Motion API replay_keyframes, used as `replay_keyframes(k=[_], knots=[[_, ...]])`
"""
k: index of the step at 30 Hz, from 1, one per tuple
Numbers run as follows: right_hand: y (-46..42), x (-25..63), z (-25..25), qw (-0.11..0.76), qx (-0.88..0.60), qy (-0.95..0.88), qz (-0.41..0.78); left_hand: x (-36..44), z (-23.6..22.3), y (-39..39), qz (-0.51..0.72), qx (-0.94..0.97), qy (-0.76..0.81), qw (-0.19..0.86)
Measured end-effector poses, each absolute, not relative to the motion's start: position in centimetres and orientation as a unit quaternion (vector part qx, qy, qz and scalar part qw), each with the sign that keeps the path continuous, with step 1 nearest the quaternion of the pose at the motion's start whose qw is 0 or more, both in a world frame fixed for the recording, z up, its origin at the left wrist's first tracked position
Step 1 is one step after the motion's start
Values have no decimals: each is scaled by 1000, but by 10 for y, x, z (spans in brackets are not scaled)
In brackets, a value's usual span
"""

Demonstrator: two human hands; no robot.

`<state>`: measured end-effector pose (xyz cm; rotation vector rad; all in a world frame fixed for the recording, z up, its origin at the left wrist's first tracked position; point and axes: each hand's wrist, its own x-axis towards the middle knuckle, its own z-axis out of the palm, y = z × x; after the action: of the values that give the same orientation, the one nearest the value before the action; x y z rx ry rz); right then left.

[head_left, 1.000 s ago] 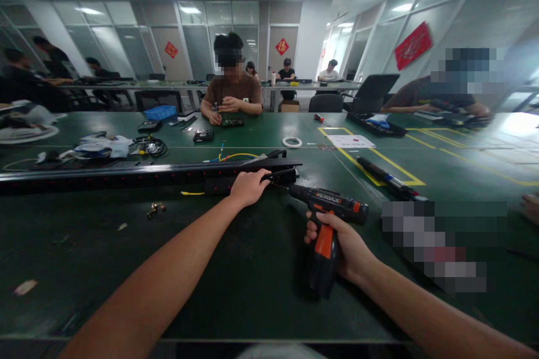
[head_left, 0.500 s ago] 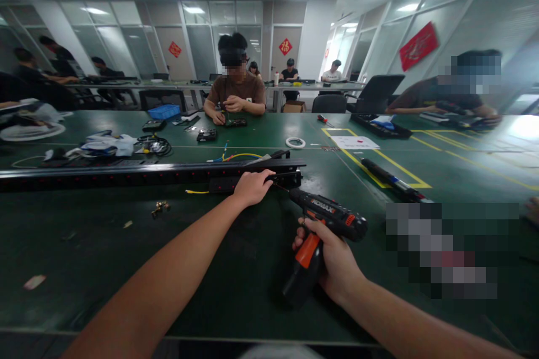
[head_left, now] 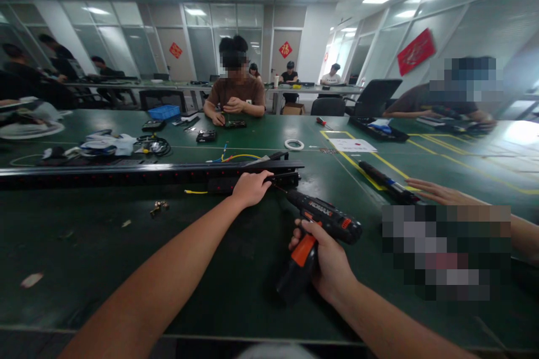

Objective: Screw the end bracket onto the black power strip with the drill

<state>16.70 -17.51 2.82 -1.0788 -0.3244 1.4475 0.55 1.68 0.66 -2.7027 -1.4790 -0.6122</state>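
Observation:
My right hand [head_left: 330, 255] grips a black and orange cordless drill [head_left: 322, 213] by its handle, index finger near the trigger. The drill's thin bit points left at the end of a long black rail [head_left: 126, 174], which lies across the table. Whether the bit touches a screw there is too small to tell. My left hand [head_left: 251, 188] is closed on the rail near that end, its thumb and fingers brought together beside the bit's tip. Just left of my left hand, a short yellow cable end [head_left: 196, 192] sticks out from under the rail.
Small brass-coloured parts [head_left: 160, 207] lie before the rail. Beyond it are a white tape roll [head_left: 294, 145] and bundled cables [head_left: 154, 146]. At right, another person's hand [head_left: 446, 193] reaches over a dark bar-shaped part [head_left: 389, 182]. A co-worker [head_left: 236, 92] sits opposite.
Another person's hand and forearm have come in from the right, over the dark bar-shaped part. My hands, the drill and the rail stay nearly the same, with a slight shift of the view.

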Motion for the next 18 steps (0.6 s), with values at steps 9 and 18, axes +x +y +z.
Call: replay_keyframes(k=[9,18], knots=[[-175,169,25,606,-456,-144,635,7,7,15,-193,-858,-476,5],[-175,169,27,603,-453,-135,643,8,9,14,-188,-857,-480,3]])
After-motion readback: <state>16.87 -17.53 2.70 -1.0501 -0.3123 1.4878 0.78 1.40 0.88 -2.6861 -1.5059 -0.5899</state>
